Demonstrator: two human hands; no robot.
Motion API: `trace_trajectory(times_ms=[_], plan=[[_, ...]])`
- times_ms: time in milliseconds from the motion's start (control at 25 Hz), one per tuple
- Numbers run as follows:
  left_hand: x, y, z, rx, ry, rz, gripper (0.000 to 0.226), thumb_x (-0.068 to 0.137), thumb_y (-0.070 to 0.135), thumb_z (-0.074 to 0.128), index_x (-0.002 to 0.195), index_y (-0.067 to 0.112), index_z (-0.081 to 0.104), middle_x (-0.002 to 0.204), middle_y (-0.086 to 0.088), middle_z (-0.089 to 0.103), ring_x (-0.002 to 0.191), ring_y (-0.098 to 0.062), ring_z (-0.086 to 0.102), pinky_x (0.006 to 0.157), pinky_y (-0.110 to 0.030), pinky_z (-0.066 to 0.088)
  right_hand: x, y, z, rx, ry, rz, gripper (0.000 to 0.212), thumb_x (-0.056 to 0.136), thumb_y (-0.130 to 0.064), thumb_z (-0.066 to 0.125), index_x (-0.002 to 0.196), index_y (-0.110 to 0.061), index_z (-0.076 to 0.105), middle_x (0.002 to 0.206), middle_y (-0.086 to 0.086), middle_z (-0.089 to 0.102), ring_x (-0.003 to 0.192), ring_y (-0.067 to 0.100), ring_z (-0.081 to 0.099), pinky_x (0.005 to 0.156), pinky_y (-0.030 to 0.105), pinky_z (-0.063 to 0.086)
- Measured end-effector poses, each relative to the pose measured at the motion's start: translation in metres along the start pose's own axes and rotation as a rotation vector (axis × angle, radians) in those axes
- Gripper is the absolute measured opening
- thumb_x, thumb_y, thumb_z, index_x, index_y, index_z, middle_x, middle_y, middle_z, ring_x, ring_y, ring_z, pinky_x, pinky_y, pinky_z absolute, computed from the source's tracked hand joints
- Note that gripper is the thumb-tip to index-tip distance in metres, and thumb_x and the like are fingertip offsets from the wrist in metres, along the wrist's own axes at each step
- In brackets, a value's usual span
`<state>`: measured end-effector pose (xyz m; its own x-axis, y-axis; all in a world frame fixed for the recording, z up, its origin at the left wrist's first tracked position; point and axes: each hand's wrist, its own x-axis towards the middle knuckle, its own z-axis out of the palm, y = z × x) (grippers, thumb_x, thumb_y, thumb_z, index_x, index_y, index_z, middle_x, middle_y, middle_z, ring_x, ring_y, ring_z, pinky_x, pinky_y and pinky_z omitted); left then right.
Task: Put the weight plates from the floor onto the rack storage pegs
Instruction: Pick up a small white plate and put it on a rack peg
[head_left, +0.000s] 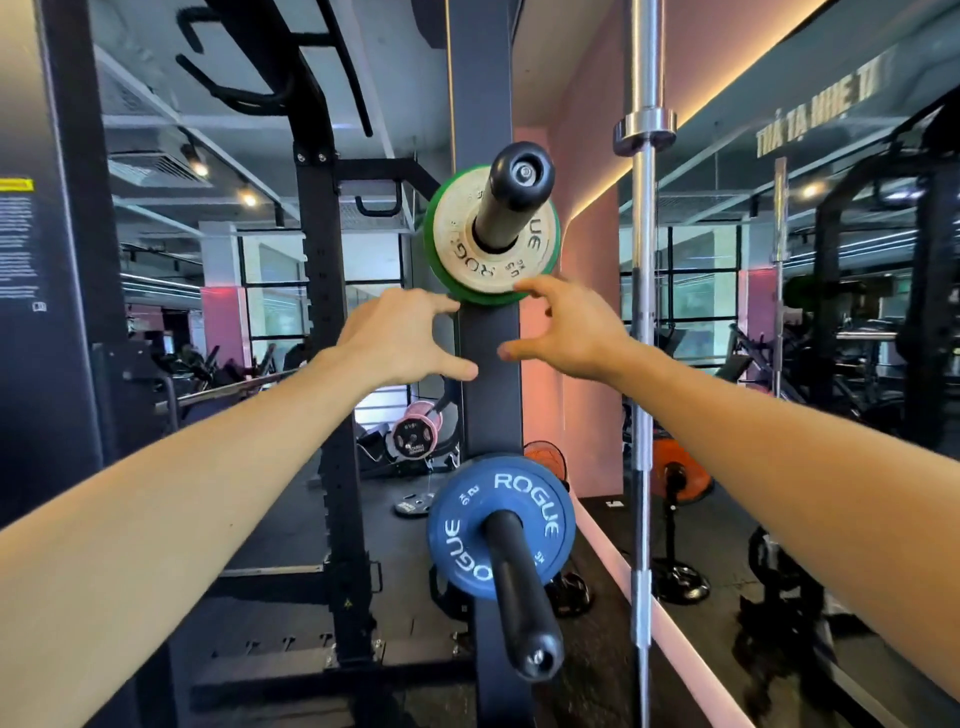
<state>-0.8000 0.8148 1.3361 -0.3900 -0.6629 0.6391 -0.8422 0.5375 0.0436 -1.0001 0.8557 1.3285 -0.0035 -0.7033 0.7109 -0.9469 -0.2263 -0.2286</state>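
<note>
White plate (493, 244) sitting face-out against a green plate (441, 270) on the upper peg (506, 200), which is pointing out from the upright (488, 338) | left hand (400, 338) and right hand (566, 327) spreading fingers just below, gripping nothing | blue plate (498, 525) hanging on the lower peg (524, 597)

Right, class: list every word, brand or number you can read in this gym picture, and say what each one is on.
"ROGUE": twice on the blue plate.
"ROGUE": on the white plate, partly hidden by the upper peg.
Weight figures on both plates: too small.
Wall lettering: blurred.
Wall notice: too small.
</note>
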Motion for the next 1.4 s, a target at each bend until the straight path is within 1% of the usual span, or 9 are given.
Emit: trace_trajectory(times_ms=[160,280,400,480,600,760,960,1200,1400], plan=[[-0.048,-0.008,0.014,0.024,-0.139,-0.047,0.088,0.059,0.072,0.075,0.135,0.037,0.047,0.134,0.007,0.058,0.128,-0.025,0.047,0.105,-0.049,0.029,-0.050,0.002,0.021,0.018,-0.225,0.010,0.086,0.070,-0.047,0.080,0.143,-0.024,0.041,0.146,0.002,0.039,0.133,0.020,0.040,0.107,0.031,0.032],[-0.081,-0.021,0.002,-0.063,-0.149,-0.083,0.075,0.059,0.065,0.079,0.123,0.033,0.057,0.123,0.009,0.064,0.113,-0.020,0.056,0.097,-0.041,0.043,-0.070,-0.005,0.027,0.044,-0.321,-0.027,0.083,0.070,-0.050,0.079,0.141,-0.026,0.042,0.147,-0.001,0.040,0.135,0.020,0.039,0.109,0.034,0.033],[-0.123,-0.042,-0.024,-0.102,-0.140,-0.168,0.053,0.060,0.057,0.083,0.103,0.028,0.067,0.098,0.008,0.071,0.087,-0.013,0.062,0.084,-0.033,0.051,-0.082,-0.030,0.033,0.091,-0.416,-0.119,0.078,0.071,-0.052,0.077,0.137,-0.028,0.045,0.143,-0.003,0.043,0.130,0.020,0.043,0.105,0.037,0.038],[-0.154,-0.058,-0.043,-0.080,-0.130,-0.250,0.047,0.060,0.057,0.083,0.094,0.029,0.066,0.088,0.011,0.069,0.083,-0.010,0.064,0.083,-0.034,0.053,-0.086,-0.055,0.042,0.160,-0.459,-0.178,0.076,0.072,-0.053,0.076,0.136,-0.027,0.047,0.142,-0.005,0.046,0.127,0.018,0.046,0.102,0.034,0.040],[-0.204,-0.082,-0.070,-0.024,-0.100,-0.356,0.044,0.060,0.053,0.085,0.091,0.028,0.065,0.085,0.013,0.068,0.083,-0.010,0.065,0.083,-0.033,0.053,-0.089,-0.100,0.063,0.255,-0.495,-0.263,0.075,0.071,-0.055,0.076,0.135,-0.027,0.048,0.143,-0.006,0.046,0.131,0.017,0.044,0.107,0.036,0.037],[-0.283,-0.120,-0.122,0.105,-0.035,-0.549,0.047,0.059,0.054,0.083,0.092,0.028,0.062,0.083,0.015,0.067,0.085,-0.012,0.064,0.085,-0.036,0.052,-0.101,-0.189,0.094,0.372,-0.569,-0.436,0.071,0.072,-0.055,0.075,0.133,-0.029,0.050,0.141,-0.003,0.048,0.131,0.018,0.042,0.109,0.036,0.035],[-0.382,-0.157,-0.203,0.307,-0.015,-0.736,0.051,0.063,0.055,0.082,0.097,0.027,0.057,0.088,0.009,0.064,0.085,-0.017,0.060,0.082,-0.034,0.050,-0.121,-0.316,0.120,0.572,-0.651,-0.632,0.068,0.073,-0.053,0.075,0.132,-0.027,0.052,0.140,-0.004,0.047,0.130,0.018,0.045,0.107,0.039,0.038],[-0.515,-0.209,-0.311,0.479,0.022,-1.005,0.053,0.062,0.056,0.083,0.099,0.027,0.059,0.091,0.007,0.063,0.073,-0.006,0.056,0.076,-0.030,0.048,-0.159,-0.507,0.143,0.788,-0.782,-0.879,0.067,0.076,-0.048,0.075,0.134,-0.025,0.050,0.143,-0.005,0.046,0.132,0.016,0.042,0.106,0.035,0.037],[-0.615,-0.261,-0.399,0.607,0.035,-1.137,0.054,0.062,0.051,0.085,0.100,0.020,0.063,0.090,0.003,0.065,0.081,-0.017,0.061,0.081,-0.031,0.050,-0.206,-0.687,0.161,0.919,-0.832,-1.035,0.066,0.076,-0.048,0.075,0.133,-0.026,0.049,0.140,-0.003,0.048,0.126,0.015,0.046,0.097,0.026,0.035]])
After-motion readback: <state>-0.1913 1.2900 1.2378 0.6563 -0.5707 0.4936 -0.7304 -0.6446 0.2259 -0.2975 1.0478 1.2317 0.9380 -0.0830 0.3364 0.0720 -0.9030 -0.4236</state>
